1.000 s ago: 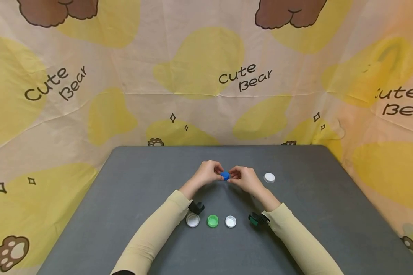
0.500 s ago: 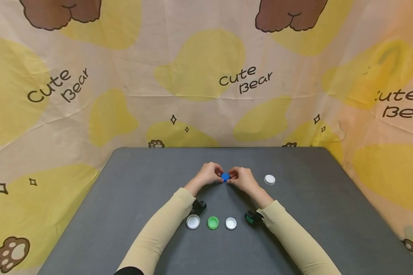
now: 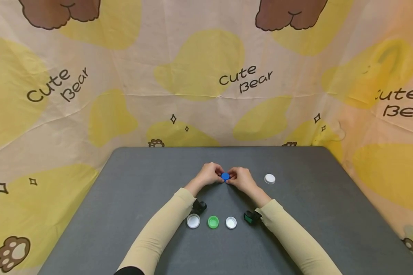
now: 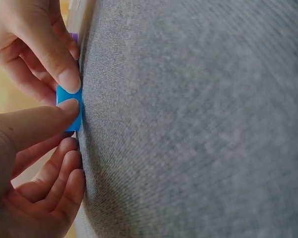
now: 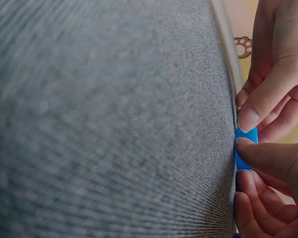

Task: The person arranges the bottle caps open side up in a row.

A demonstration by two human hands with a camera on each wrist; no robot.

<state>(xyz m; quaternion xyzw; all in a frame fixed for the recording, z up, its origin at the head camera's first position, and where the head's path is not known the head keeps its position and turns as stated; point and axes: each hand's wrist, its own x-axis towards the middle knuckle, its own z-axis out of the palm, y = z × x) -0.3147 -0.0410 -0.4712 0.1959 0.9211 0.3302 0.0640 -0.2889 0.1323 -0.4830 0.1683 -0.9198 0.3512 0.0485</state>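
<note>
A small blue bottle cap (image 3: 225, 176) is at the far middle of the grey table, its round top facing up. My left hand (image 3: 210, 173) pinches it from the left side, thumb at the near edge. From the right side my right hand (image 3: 242, 178) pinches it the same way. Up close in the left wrist view, both thumbs press side by side on the blue cap (image 4: 72, 119), which is down at the cloth surface. The right wrist view has the blue cap (image 5: 244, 156) between the two thumbs too; the fingers behind it are partly hidden.
Nearer on the table, a larger white cap (image 3: 193, 221), a green cap (image 3: 213, 222) and a smaller white cap (image 3: 231, 222) lie in a row, hollow sides up. Another white cap (image 3: 270, 178) lies right of my right hand. A printed curtain (image 3: 199, 76) hangs behind.
Both forearms have shifted slightly inward, and the blue cap's round top faces up more fully. Both hands keep their pinch on it. During the last half second almost nothing moved.
</note>
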